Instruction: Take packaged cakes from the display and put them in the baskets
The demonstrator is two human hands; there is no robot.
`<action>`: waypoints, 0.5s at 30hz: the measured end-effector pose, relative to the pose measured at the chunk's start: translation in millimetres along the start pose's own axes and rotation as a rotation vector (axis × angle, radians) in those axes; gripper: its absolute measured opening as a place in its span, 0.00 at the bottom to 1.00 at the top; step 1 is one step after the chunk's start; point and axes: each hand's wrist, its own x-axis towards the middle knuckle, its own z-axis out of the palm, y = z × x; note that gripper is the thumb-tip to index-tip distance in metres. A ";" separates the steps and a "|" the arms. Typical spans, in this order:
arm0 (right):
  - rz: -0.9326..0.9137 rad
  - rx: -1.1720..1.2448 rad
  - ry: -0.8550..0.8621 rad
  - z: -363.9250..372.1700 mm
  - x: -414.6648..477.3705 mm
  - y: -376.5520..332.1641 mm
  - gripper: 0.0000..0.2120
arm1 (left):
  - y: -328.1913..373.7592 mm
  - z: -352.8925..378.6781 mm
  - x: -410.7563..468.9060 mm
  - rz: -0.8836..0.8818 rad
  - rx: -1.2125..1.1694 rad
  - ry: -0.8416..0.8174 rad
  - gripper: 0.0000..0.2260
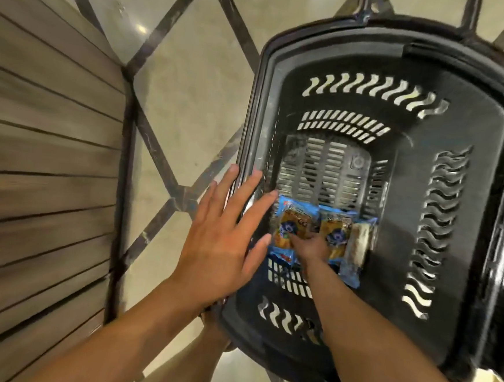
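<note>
A black basket [460, 132] with slotted walls stands on a tiled floor [192, 95] patterned with dark diagonal bands, just beside a slatted wooden panel [46, 144] on the left. Three cake packs lie side by side on the basket's bottom, at its near end: a left pack [286, 223] and a middle pack [335, 227], both blue with an orange picture, and a right pack [359, 244] that shows a pale side. The right hand [311, 246] reaches deep into the basket and rests on the packs, over the seam between the left and middle ones, with its fingers [295, 239] on the left pack; its grip is too small and shaded to tell whether it pinches the wrapper or only touches it. The left hand [223, 233] is over the basket's left rim, its grip wide, fingers straight and spread, holding nothing; whether it touches the rim cannot be told.
</note>
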 end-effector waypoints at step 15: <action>-0.106 0.151 -0.042 -24.2 -22.4 -5.3 0.08 | 4.4 -4.2 -1.1 -0.022 0.027 -0.040 0.26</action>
